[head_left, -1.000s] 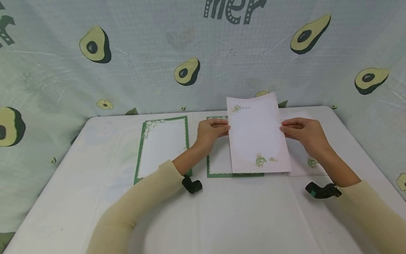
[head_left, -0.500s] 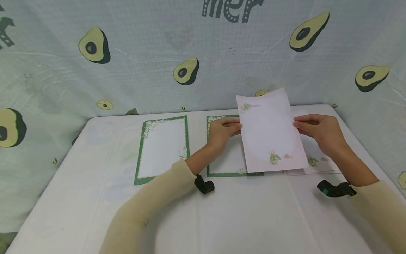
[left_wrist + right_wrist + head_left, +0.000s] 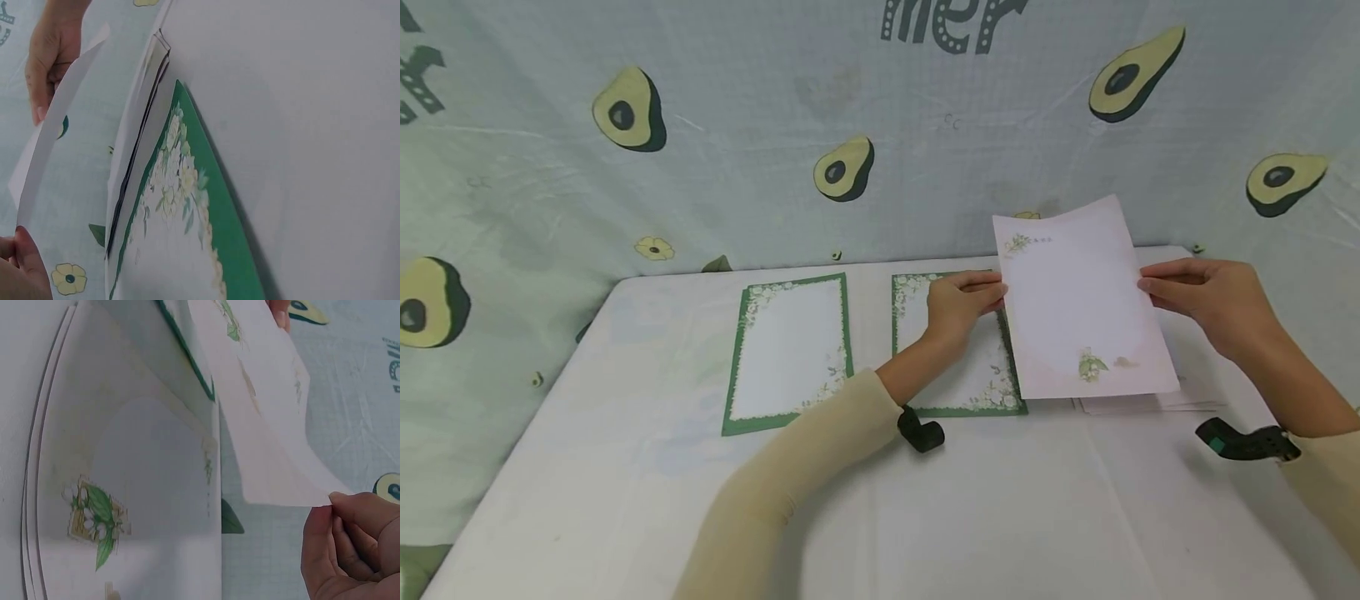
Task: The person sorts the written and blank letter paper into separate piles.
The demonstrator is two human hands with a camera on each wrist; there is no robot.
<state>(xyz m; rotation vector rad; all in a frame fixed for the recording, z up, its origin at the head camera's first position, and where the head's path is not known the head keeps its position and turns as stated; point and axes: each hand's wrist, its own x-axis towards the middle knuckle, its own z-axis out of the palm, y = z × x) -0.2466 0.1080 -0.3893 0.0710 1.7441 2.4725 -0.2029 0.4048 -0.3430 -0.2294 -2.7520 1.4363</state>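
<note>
A pale pink sheet of paper (image 3: pixel 1075 308) with small green floral prints is held up off the table between both hands. My left hand (image 3: pixel 958 308) pinches its left edge, and my right hand (image 3: pixel 1213 304) pinches the right edge between thumb and fingers. In the right wrist view the raised sheet (image 3: pixel 269 425) bows between the hands, with the right hand (image 3: pixel 353 544) at its edge. Below it lies a stack of similar pink sheets (image 3: pixel 144 475), mostly covered in the head view. The left wrist view shows the lifted sheet (image 3: pixel 47 144) nearly edge-on.
Left of the pink stack lies a green-bordered floral sheet (image 3: pixel 955 412), partly behind my left hand. Another green-bordered pile (image 3: pixel 790 350) lies farther left. A white cloth covers the table (image 3: pixel 1000 500), and an avocado-print curtain (image 3: pixel 737 125) hangs along its back edge.
Both hands have carried the pink sheet to the right and slightly up, from partly over the middle green-bordered sheet to above the pink stack. More of the green-bordered sheet now shows.
</note>
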